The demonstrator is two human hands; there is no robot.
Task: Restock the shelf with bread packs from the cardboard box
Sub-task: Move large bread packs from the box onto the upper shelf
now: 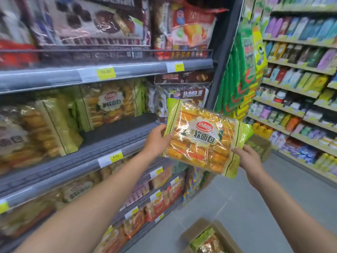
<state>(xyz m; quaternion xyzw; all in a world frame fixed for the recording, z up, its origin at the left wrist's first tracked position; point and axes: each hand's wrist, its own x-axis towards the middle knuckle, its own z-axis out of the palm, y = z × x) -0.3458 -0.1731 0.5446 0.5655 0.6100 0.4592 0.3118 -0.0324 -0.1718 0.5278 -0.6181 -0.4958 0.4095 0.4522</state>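
I hold a bread pack [202, 137] with orange rolls and green ends in the air in front of the middle shelf [109, 141]. My left hand [157, 138] grips its left edge and my right hand [249, 157] grips its lower right corner. Two matching bread packs [111, 103] stand on that shelf to the left, with a bare dark gap on the shelf board beside them. The cardboard box [198, 229] sits open on the floor at the bottom, with another green-ended bread pack [206, 240] inside.
Cake and pie bags fill the top shelf [102, 28]. Lower shelves [155, 194] hold more packaged bread. Green snack bags [242, 66] hang on the end post. Across the grey floor aisle [246, 207] stands another shelving unit [299, 84] and a second cardboard box [260, 147].
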